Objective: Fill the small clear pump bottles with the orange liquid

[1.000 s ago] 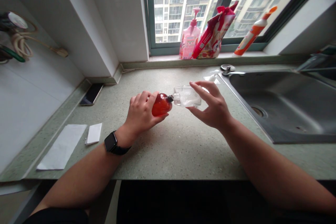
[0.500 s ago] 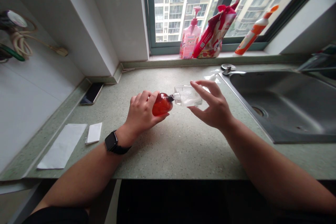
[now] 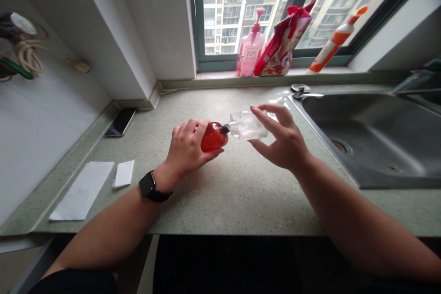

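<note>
And here, over the speckled counter [image 3: 234, 193], 2 bottles are held neck to neck! The red bottle [image 3: 214, 138] is gripped by the left hand [image 3: 188, 149], its fingers curled over the far side and its thumb laid along the near side. The clear bottle [image 3: 247, 126], tipped on its side, is pinched by the right hand [image 3: 284, 140] between fingertips and thumb, its mouth pointed at the red bottle's black ridged neck; whether the 2 are touching cannot be told. Now to the lettering: on the sill, small lines are printed on the label of the pink pump bottle [image 3: 250, 53], too fine to be read. A pale square patch is carried by the red bag [image 3: 284, 48] leaning beside it, its print blurred. The label of the orange-and-white bottle [image 3: 332, 48], tilted in view, cannot be made out either. At the left wrist, a dark-screened watch [image 3: 147, 184] is worn. Farther left, a phone [image 3: 121, 122] and 2 white papers [image 3: 82, 190] are laid out; to the right, the sink [image 3: 375, 133] is set into the counter.
</note>
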`<state>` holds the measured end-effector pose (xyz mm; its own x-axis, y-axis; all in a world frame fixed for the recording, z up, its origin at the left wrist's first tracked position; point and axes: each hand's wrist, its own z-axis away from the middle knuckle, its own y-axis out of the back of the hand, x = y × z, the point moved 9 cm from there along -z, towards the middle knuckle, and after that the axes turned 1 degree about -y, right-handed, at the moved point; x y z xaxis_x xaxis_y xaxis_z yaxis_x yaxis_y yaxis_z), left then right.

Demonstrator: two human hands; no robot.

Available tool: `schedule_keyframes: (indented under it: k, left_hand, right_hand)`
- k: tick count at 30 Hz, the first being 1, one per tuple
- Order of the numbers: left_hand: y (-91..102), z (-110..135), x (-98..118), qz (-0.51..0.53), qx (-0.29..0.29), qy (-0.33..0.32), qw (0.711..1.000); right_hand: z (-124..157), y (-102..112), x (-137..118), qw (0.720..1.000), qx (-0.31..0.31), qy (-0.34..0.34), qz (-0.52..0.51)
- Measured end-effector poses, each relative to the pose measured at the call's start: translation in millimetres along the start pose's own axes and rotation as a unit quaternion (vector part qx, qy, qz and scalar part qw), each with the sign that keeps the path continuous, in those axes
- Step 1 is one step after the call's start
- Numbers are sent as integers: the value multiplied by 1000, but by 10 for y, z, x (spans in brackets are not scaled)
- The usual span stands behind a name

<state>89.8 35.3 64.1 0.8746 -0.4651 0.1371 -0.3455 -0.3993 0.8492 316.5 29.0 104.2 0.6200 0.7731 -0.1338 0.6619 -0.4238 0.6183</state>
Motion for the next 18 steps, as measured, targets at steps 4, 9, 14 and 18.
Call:
schedule_keyframes:
  k: [4, 9, 14, 18]
  left_hand:
    - [-1, 0, 11, -2, -3, -1, 1000]
    - [0, -1, 18, 2, -3, -1, 1000]
    - [-9, -1, 13, 1, -2, 1, 1000]
    - [-15, -1, 17, 4, -3, 0, 1000]
  right_hand:
    - [-11, 19, -21, 1000, -1, 2, 0]
    - [-21, 33, -31, 1000, -6, 3, 6]
    - [-28, 36, -36, 1000, -13, 2, 11]
    - [-34, 39, -42, 1000, -16, 1, 8]
